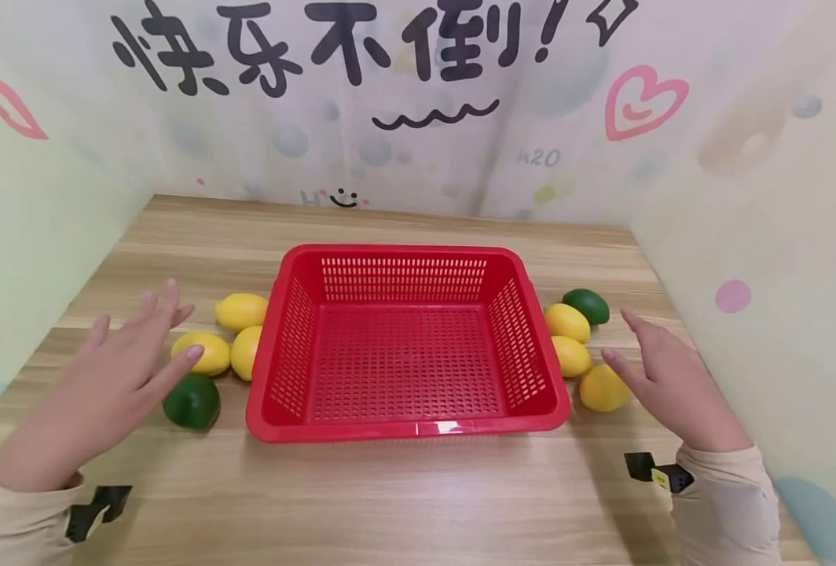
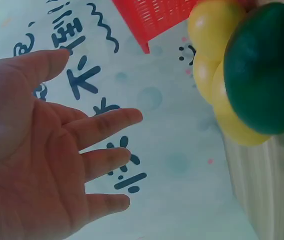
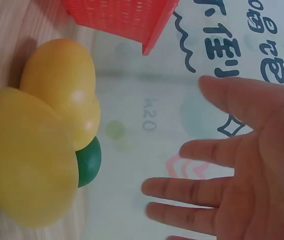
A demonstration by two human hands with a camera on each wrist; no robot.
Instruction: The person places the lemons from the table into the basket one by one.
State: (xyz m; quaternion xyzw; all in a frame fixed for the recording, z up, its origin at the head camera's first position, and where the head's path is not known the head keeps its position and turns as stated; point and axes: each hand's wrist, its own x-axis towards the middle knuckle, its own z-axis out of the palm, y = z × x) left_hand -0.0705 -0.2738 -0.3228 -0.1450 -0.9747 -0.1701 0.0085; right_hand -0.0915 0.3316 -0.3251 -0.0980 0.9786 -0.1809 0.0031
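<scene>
I have left hand (image 1: 117, 362) and right hand (image 1: 683, 385) fingers spread, holding nothing. Between them sit yellow oval fruits (image 1: 240, 312) and a red perforated plastic basket (image 1: 383, 431).

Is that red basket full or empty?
Empty. The red basket shows its bare perforated floor; the yellow fruits and green fruits lie outside it.

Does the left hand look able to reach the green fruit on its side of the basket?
Probably yes: the left hand is empty, and nothing visible blocks the near side of the green fruit; three yellow fruits lie beyond it.
</scene>
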